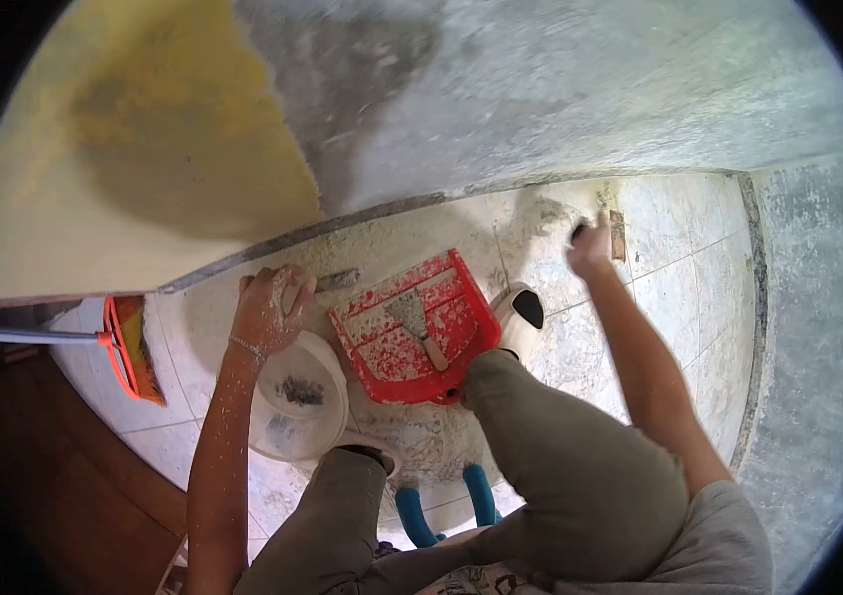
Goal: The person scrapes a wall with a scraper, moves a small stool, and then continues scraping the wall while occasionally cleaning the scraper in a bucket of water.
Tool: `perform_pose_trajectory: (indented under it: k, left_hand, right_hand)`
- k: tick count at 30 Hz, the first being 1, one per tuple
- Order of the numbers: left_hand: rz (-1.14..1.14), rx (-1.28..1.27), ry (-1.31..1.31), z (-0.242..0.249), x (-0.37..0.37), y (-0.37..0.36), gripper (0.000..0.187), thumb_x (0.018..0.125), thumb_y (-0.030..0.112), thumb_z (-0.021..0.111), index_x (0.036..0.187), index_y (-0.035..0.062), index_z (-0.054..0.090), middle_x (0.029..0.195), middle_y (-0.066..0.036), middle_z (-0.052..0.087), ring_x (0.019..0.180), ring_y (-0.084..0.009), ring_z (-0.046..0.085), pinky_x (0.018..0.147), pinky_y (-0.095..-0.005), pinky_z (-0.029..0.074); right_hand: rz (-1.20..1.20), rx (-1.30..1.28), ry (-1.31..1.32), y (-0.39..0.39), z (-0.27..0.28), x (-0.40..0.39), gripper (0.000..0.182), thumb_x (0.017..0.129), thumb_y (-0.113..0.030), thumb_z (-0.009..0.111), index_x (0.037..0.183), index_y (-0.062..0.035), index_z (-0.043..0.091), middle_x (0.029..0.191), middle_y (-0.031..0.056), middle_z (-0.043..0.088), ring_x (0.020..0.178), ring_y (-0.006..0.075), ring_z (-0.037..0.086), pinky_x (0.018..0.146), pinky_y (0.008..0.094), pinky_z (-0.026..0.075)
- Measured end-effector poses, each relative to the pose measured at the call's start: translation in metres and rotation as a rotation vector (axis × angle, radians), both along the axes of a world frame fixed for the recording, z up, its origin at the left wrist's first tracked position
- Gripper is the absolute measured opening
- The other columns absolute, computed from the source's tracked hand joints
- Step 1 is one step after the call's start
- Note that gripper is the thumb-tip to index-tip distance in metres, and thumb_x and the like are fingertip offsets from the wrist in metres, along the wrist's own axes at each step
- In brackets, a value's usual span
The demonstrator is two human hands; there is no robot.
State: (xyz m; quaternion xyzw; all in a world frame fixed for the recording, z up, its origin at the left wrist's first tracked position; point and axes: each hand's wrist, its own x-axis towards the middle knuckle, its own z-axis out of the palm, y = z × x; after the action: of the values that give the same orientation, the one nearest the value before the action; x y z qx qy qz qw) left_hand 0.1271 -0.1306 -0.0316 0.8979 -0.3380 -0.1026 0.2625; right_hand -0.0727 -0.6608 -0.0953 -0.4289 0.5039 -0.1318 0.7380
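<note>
Dusty tiles [674, 283]; left hand [271, 307] near speckled red dustpan [471, 322].

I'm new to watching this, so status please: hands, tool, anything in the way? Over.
Left hand by white bucket, grip unclear. Right hand blurred, near wall base. Scraper lying on red dustpan between the hands, possibly in the way.

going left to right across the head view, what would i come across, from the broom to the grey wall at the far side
broom, left hand, red dustpan, light shoe beside the dustpan, right hand, grey wall at the far right
</note>
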Motion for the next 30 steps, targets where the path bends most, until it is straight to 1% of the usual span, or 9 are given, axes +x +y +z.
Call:
perform_pose_trajectory:
  k: [3,6,9,13,15,18,21,27,30]
  left_hand:
    - [-0.029,0.009,-0.011,-0.003,0.001,0.000,0.024,0.094,0.029,0.067,0.107,0.0098,0.067,0.091,-0.011,0.068,0.090,-0.0274,0.064,0.086,-0.0420,0.040]
    - [-0.082,0.043,-0.067,-0.005,0.001,0.000,0.022,0.094,0.028,0.067,0.107,0.0107,0.067,0.091,-0.009,0.069,0.091,-0.0269,0.064,0.086,-0.0424,0.040]
    - [-0.039,0.046,-0.019,0.001,-0.001,-0.005,0.022,0.093,0.027,0.067,0.108,0.0111,0.066,0.091,-0.007,0.070,0.092,-0.0256,0.064,0.086,-0.0424,0.040]
    - [-0.033,0.065,-0.033,0.003,-0.001,-0.005,0.022,0.093,0.026,0.067,0.109,0.0113,0.065,0.090,-0.005,0.070,0.092,-0.0247,0.064,0.086,-0.0424,0.040]
    - [-0.030,0.072,-0.016,0.004,-0.002,-0.005,0.023,0.093,0.026,0.067,0.111,0.0114,0.064,0.088,-0.004,0.070,0.093,-0.0242,0.064,0.086,-0.0428,0.040]
    - [-0.045,0.025,-0.042,0.000,-0.001,-0.002,0.024,0.093,0.027,0.067,0.111,0.0113,0.064,0.088,-0.004,0.070,0.094,-0.0245,0.064,0.085,-0.0432,0.040]
    - [-0.042,0.099,0.012,0.013,-0.003,-0.006,0.022,0.097,0.026,0.061,0.114,0.0125,0.064,0.098,-0.007,0.070,0.095,-0.0236,0.066,0.090,-0.0411,0.041]
    - [-0.057,0.079,0.012,0.001,0.000,-0.001,0.022,0.096,0.025,0.062,0.114,0.0128,0.064,0.099,-0.009,0.070,0.095,-0.0238,0.066,0.090,-0.0411,0.041]
    - [-0.043,0.101,0.021,0.008,-0.001,-0.003,0.023,0.096,0.026,0.061,0.115,0.0130,0.064,0.098,-0.008,0.069,0.094,-0.0239,0.066,0.090,-0.0412,0.041]
  right_hand:
    - [-0.064,0.225,-0.340,0.111,0.027,0.068,0.094,0.097,-0.066,0.025,0.159,0.0023,0.008,0.169,0.0156,0.005,0.157,0.0228,0.000,0.122,0.0386,0.004]
    - [-0.181,0.364,-0.461,0.180,0.039,0.118,0.087,0.098,-0.067,0.025,0.155,-0.0025,0.030,0.161,0.0082,0.032,0.145,0.0198,0.028,0.118,0.0332,0.016]
    - [-0.283,0.302,-0.559,0.165,0.019,0.133,0.084,0.097,-0.068,0.028,0.153,-0.0052,0.035,0.158,0.0045,0.035,0.144,0.0161,0.029,0.117,0.0324,0.015]
    - [-0.391,0.324,-0.574,0.163,0.023,0.139,0.079,0.101,-0.063,0.030,0.153,-0.0044,0.033,0.159,0.0073,0.035,0.146,0.0188,0.030,0.119,0.0334,0.017]
    - [-0.303,-0.060,-0.642,0.170,0.003,0.140,0.073,0.104,-0.055,0.033,0.154,-0.0015,0.030,0.161,0.0114,0.031,0.148,0.0224,0.028,0.122,0.0348,0.017]
    - [-0.373,-0.072,-0.585,0.181,0.024,0.148,0.073,0.106,-0.052,0.036,0.155,0.0015,0.027,0.164,0.0143,0.026,0.150,0.0243,0.024,0.124,0.0358,0.014]
    - [-0.309,-0.128,-0.496,0.200,0.028,0.152,0.079,0.105,-0.056,0.038,0.157,0.0018,0.022,0.164,0.0143,0.025,0.150,0.0242,0.024,0.124,0.0348,0.014]
    - [-0.242,-0.199,-0.430,0.198,-0.026,0.173,0.086,0.103,-0.059,0.040,0.159,0.0011,0.015,0.165,0.0139,0.021,0.152,0.0232,0.021,0.125,0.0343,0.013]
    - [-0.257,-0.219,-0.387,0.204,-0.014,0.177,0.088,0.103,-0.060,0.040,0.159,0.0013,0.012,0.165,0.0144,0.021,0.152,0.0229,0.021,0.125,0.0341,0.012]
